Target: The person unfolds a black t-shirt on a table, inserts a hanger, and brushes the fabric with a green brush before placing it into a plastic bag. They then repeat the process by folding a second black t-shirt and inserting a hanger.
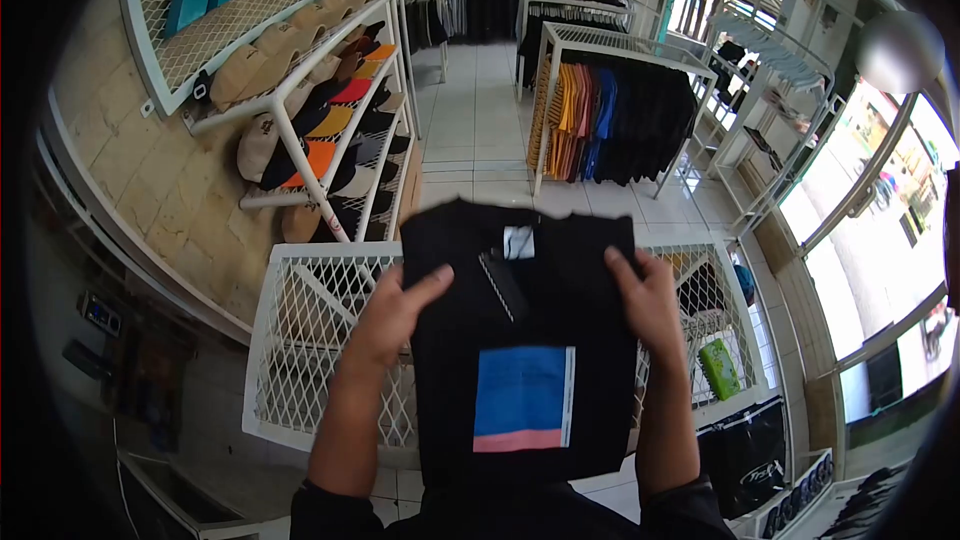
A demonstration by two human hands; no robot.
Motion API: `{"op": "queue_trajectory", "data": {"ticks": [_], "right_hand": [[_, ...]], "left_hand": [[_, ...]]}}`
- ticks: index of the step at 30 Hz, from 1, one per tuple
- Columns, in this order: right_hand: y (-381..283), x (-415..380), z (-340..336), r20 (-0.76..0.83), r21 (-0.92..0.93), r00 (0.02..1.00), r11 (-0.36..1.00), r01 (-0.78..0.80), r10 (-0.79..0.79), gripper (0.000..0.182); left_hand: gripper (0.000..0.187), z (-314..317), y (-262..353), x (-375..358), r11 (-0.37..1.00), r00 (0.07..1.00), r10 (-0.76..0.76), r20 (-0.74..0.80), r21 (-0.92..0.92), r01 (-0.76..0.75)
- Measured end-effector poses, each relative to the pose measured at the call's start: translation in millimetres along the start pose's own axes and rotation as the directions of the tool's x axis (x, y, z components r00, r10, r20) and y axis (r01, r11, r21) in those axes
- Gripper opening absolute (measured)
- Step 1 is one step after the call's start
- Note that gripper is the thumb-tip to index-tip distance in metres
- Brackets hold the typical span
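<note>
A folded black T-shirt [450, 370] hangs between my hands above a white mesh table. On its front is a blue and pink printed rectangle [522, 395]. A white neck label [518, 242] and a dark hang tag [502, 287] show near the collar. My left hand [398, 308] grips the shirt's upper left edge, thumb on the front and fingers behind. At the upper right edge, my right hand [645, 298] holds it in the same way. The fingertips of both hands are hidden behind the cloth.
The white mesh table [300, 340] spreads below the shirt, with a green packet [718, 368] at its right. A cap rack [330, 140] stands at left. Beyond, a clothes rack [620, 120] holds colored and black shirts. A black bag [745, 455] is at lower right.
</note>
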State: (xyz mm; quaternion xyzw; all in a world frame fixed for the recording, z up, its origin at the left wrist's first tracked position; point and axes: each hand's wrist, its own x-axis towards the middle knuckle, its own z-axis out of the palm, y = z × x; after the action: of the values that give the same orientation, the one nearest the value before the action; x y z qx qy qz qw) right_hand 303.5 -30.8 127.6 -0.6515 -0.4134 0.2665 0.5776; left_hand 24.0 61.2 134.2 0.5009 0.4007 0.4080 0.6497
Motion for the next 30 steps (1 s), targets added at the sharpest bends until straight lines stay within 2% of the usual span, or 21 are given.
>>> {"op": "queue_trajectory", "data": {"ticks": [1,3,4,6,8,9,10,12,13,15,17,18,19,20,22,24,26,27,28,29,30], "right_hand": [[-2,16,-5,0.03,0.021,0.999,0.999,0.03,-0.03,0.035],[-15,46,-2,0.038,0.125,0.999,0.992,0.024,-0.029,0.037],[-4,67,-1,0.047,0.105,0.994,0.99,0.094,-0.1,0.036],[47,109,7,0.033,0.1,0.996,0.991,0.083,-0.087,0.047],[102,126,11,-0.012,-0.417,0.999,0.908,0.026,-0.035,0.065],[115,114,10,0.019,-0.427,0.996,0.901,-0.076,0.093,0.074],[131,93,9,0.051,-0.439,0.975,0.881,-0.174,0.218,0.084],[125,44,-6,0.114,-0.495,0.962,0.853,-0.163,0.249,0.089],[121,17,-13,0.12,-0.507,0.963,0.849,-0.148,0.24,0.086],[105,-37,-26,0.163,-0.477,0.952,0.866,-0.153,0.258,0.086],[83,-86,-39,0.222,-0.444,0.924,0.876,-0.19,0.312,0.09],[75,-105,-43,0.245,-0.456,0.907,0.866,-0.204,0.343,0.093],[67,-120,-47,0.242,-0.453,0.906,0.866,-0.212,0.348,0.093],[60,-131,-50,0.3,-0.412,0.914,0.902,-0.134,0.273,0.096],[55,-135,-56,0.355,-0.369,0.913,0.927,-0.062,0.202,0.099],[46,-113,-62,0.538,-0.402,0.815,0.916,0.025,0.214,0.103],[59,-76,-58,0.552,-0.144,0.824,0.958,0.247,-0.129,0.092],[52,-63,-46,0.455,0.145,0.891,0.987,-0.065,-0.008,0.081],[44,-43,-39,0.33,0.157,0.944,0.986,-0.049,-0.005,0.072],[52,-23,-25,0.16,0.19,0.984,0.981,0.048,-0.079,0.065],[58,-15,-19,0.161,0.188,0.984,0.981,0.05,-0.081,0.065]], "left_hand": [[0.047,-1,15,8,0.999,0.998,0.02,0.061,-0.046,-0.017],[0.043,-4,32,33,0.997,0.997,0.059,0.046,0.038,-0.06],[0.043,-7,26,53,0.99,0.991,0.129,0.044,0.052,-0.131],[0.057,-23,-21,113,0.893,0.908,0.415,0.059,0.165,-0.419],[0.079,-41,-67,136,0.782,0.95,0.306,0.057,0.554,-0.285],[0.096,-37,-73,112,0.773,0.998,0.061,0.012,0.633,-0.054],[0.106,-40,-86,98,0.711,0.995,-0.099,-0.016,0.698,0.082],[0.109,-41,-95,55,0.599,0.998,-0.056,0.027,0.801,0.011],[0.109,-41,-91,31,0.586,0.996,-0.086,0.025,0.81,0.03],[0.112,-31,-63,-25,0.645,0.957,-0.289,0.033,0.745,0.169],[0.117,-43,-92,-68,0.648,0.977,-0.13,0.168,0.76,-0.044],[0.117,-44,-93,-82,0.644,0.976,-0.136,0.169,0.764,-0.043],[0.119,-43,-89,-97,0.614,0.959,-0.09,0.268,0.773,-0.158],[0.122,-40,-83,-107,0.58,0.93,-0.044,0.365,0.767,-0.274],[0.117,-34,-66,-111,0.598,0.932,-0.093,0.35,0.768,-0.229],[0.108,-32,-39,-96,0.579,0.894,-0.292,0.339,0.807,-0.117],[0.101,-36,-33,-75,0.704,0.892,0.057,0.448,0.616,-0.354],[0.091,-40,-41,-53,0.853,0.897,0.173,0.406,0.393,-0.342],[0.079,-26,-31,-39,0.934,0.934,0.214,0.287,0.221,-0.282],[0.072,-10,-21,-24,0.921,0.955,0.273,0.115,0.257,-0.294],[0.072,-16,-28,-3,0.858,0.961,0.275,0.039,0.442,-0.263]]}}
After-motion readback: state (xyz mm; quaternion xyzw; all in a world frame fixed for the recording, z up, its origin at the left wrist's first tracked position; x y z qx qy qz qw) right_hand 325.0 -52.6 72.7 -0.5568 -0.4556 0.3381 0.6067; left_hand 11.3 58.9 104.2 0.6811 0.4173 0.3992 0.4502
